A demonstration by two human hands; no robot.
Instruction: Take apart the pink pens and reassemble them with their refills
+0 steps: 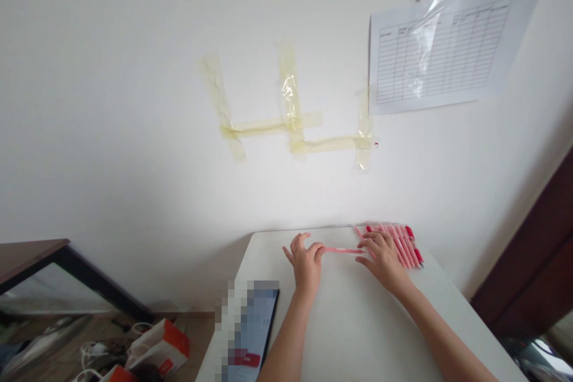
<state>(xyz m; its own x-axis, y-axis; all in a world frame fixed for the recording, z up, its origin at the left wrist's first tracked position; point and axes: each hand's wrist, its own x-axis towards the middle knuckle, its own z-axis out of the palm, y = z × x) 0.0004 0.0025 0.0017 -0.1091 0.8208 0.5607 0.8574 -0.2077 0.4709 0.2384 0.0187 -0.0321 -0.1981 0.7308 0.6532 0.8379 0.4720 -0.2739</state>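
Note:
A single pink pen (342,250) lies crosswise near the far edge of the white table (358,322). My left hand (305,262) pinches its left end with thumb and forefinger, the other fingers raised. My right hand (380,256) grips its right end with the fingertips. Just beyond my right hand a row of several pink and red pens (400,245) lies side by side against the wall.
A dark tablet (255,325) lies at the table's left edge. The white wall behind carries strips of yellowed tape (290,125) and a printed table sheet (441,51). An orange-and-white box (159,349) and cables lie on the floor at left.

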